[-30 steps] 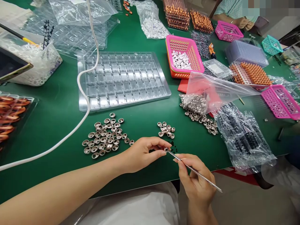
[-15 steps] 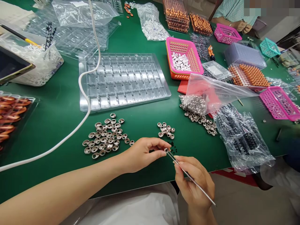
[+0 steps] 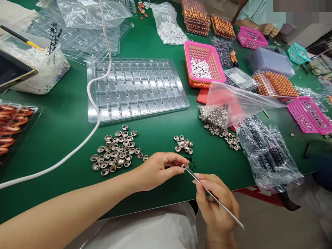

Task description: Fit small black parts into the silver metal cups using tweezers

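Between thumb and fingertips, my left hand (image 3: 163, 171) pinches a small silver metal cup (image 3: 184, 166) just above the green table. My right hand (image 3: 219, 200) is closed around metal tweezers (image 3: 220, 206), whose tips reach the cup's opening. Whether the tips grip anything inside is too small to tell. Right behind the cup lie tiny black pieces (image 3: 192, 163), partly hidden by my left fingers. A little farther back sits a small cluster of silver cups (image 3: 183, 144). Left of my left hand spreads a larger group of silver cups (image 3: 114, 152), each with a dark hole.
A clear compartment tray (image 3: 140, 88) lies beyond the cups, with a white cable (image 3: 89, 91) across its left side. To the right are a pink basket (image 3: 204, 64) of white pieces, bagged silver cups (image 3: 216, 116) and a bag of black parts (image 3: 269, 155). Another person's hands (image 3: 269, 30) are far right.
My right hand has shifted slightly right and down, and the tweezers' rear end with it. The tweezer arms appear closer together. My left hand and the cup stay in place.
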